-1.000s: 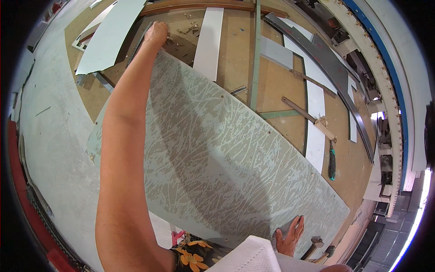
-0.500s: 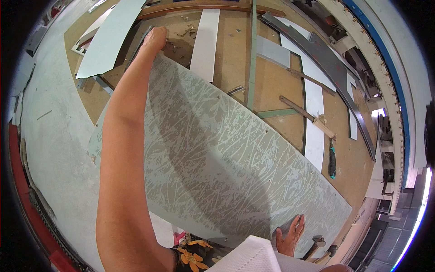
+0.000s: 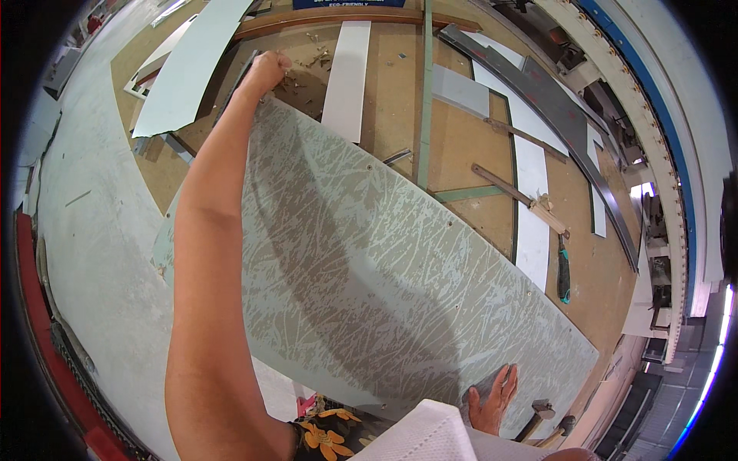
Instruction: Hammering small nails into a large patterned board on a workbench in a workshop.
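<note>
A large grey-green panel with a pale leaf-and-branch pattern lies slantwise before me, small fasteners or holes dotted along its edges. My left arm stretches across its left end. Beyond the far left corner, my left hand is closed beside a heap of small brownish pieces; whatever its fingers hold is hidden. My right hand rests with fingers extended on the panel's near edge, a dark grey patch beside it that could be shadow. Right of that hand, a hammer lies on the panel.
On the brown board table lie white strips, dark metal lengths, a green bar and a long wooden-looking tool. A green-and-black handle lies near the right side. Machinery with a blue beam borders the right.
My left hand has shifted slightly at the small pieces, its fingers now reaching a little further right. The view has tilted slightly; my right hand stays on the panel.
</note>
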{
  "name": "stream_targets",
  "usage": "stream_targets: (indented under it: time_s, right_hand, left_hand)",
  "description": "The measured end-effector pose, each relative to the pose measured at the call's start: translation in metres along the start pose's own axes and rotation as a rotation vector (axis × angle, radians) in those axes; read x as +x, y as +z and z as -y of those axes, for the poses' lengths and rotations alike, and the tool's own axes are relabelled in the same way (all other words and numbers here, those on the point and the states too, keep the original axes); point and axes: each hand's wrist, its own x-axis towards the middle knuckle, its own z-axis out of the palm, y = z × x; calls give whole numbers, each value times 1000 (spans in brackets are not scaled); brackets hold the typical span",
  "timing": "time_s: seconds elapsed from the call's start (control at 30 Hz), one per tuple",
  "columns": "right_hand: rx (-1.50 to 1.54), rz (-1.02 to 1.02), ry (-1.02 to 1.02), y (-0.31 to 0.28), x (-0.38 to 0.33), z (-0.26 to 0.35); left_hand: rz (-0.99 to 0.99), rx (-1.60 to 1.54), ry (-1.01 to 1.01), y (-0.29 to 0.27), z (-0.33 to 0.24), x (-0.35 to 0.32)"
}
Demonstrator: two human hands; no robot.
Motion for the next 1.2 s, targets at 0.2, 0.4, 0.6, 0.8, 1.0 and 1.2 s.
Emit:
stream_targets:
  time_s: [0.2, 0.4, 0.6, 0.8, 1.0, 1.2]
  right_hand:
    - [-19, 2, 54, -2, 1, 2]
    - [-10, -4, 33, -2, 1, 2]
    - [-12, 6, 41, -2, 1, 4]
    - [-18, -15, 20, -2, 1, 2]
    - [-6, -31, 2, -1, 1, 2]
    - [7, -37, -6, -1, 1, 3]
  left_hand:
    - [344, 99, -103, 4, -23, 4]
    - [211, 178, -1, 7, -18, 1]
    - [350, 220, 14, 5, -30, 1]
    - [308, 410, 36, 9, -51, -4]
    - [290, 377, -29, 10, -45, -4]
    - [257, 226, -180, 2, -52, -3]
